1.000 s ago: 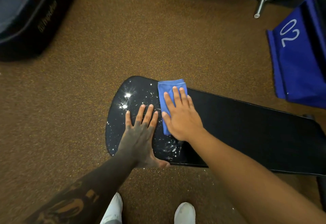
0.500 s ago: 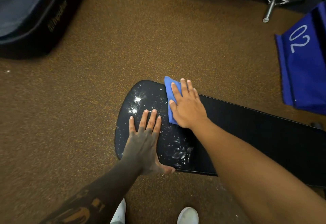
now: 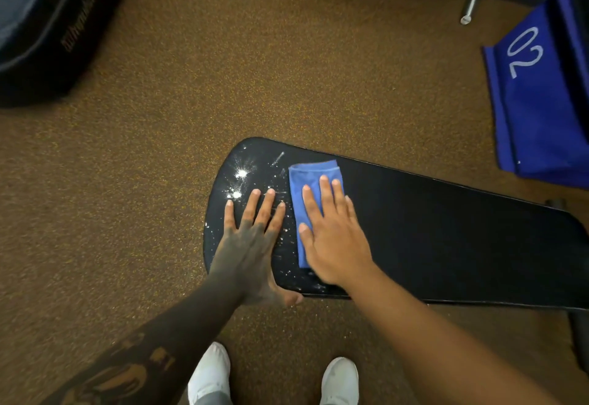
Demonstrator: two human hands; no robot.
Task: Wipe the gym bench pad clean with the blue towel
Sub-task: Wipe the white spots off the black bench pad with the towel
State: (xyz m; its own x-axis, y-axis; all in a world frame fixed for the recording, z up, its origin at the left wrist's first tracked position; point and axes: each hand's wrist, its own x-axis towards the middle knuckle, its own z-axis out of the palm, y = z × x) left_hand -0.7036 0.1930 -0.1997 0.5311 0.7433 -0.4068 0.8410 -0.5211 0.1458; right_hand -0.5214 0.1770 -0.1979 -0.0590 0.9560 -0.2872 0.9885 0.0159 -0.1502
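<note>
The black gym bench pad [image 3: 446, 239] runs from the centre to the right edge, its rounded left end speckled with white powder [image 3: 240, 181]. A folded blue towel [image 3: 307, 188] lies flat on the pad beside the powder. My right hand [image 3: 334, 235] presses flat on the towel, fingers spread, covering its lower right part. My left hand [image 3: 247, 242] rests flat on the pad's left end, fingers apart, holding nothing, its thumb over the near edge.
Brown speckled floor [image 3: 255, 70] surrounds the bench. A dark padded machine base [image 3: 47, 22] sits at top left. A blue panel marked 02 [image 3: 538, 101] stands at right, with a metal pin [image 3: 470, 3] above it. My white shoes [image 3: 210, 376] are below.
My right hand slid the towel back toward me from the pad's far edge, so more of the towel shows beyond my fingers. My left hand stayed planted on the left end.
</note>
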